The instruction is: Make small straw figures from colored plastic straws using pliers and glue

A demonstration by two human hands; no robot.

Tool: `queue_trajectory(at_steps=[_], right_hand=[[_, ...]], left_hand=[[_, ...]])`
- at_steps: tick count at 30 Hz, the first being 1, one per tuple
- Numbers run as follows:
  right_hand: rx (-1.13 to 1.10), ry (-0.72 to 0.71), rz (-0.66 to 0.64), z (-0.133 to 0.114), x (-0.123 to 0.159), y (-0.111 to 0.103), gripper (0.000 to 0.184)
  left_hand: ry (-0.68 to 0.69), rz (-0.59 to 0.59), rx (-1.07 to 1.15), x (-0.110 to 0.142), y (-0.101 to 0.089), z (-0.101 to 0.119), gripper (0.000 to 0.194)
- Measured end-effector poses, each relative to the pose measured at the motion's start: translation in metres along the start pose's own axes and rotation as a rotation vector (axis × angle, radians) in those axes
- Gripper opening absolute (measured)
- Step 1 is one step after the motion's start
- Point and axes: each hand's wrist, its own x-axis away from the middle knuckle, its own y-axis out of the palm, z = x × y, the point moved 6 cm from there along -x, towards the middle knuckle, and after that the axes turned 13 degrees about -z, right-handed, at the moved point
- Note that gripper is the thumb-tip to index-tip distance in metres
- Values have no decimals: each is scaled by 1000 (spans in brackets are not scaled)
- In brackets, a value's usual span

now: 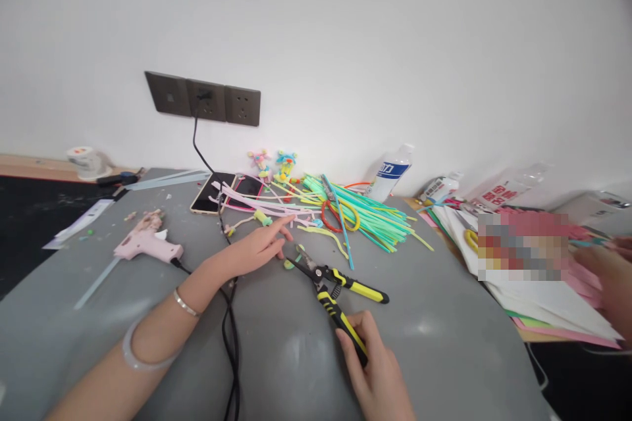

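My right hand (pixel 372 362) grips one handle of yellow-and-black wire strippers (pixel 340 289), whose handles and jaws are spread apart. Small green and yellow coiled pieces (pixel 291 263) lie at the jaw tips. My left hand (pixel 261 243) reaches over the grey table with loosely stretched fingers and nothing visible in them. Just beyond its fingertips are pink pipe cleaners (pixel 266 202) and a yellow coiled piece (pixel 261 217). A thick bundle of green and yellow pipe cleaners (pixel 375 217) lies farther back, with red-and-yellow-handled scissors (pixel 340 216) on top.
A pink glue gun (pixel 148 247) lies at left, and its black cable (pixel 230 329) runs across the table (pixel 276 355). Two pipe-cleaner figures (pixel 286 166) and a bottle (pixel 392 172) stand by the wall. A phone (pixel 213 194) lies behind. At right, another person's hand (pixel 600 270) is near paper sheets (pixel 538 299).
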Motion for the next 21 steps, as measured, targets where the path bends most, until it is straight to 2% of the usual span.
queue_trajectory(at_steps=[8, 13, 21], right_hand=[[18, 29, -42, -4, 2, 3, 21], [50, 72, 3, -1, 2, -1, 23], [70, 55, 11, 6, 6, -1, 20]], left_hand=[[-4, 2, -17, 0, 0, 2, 54], [-17, 1, -30, 0, 0, 3, 53], [-15, -4, -71, 0, 2, 2, 52]])
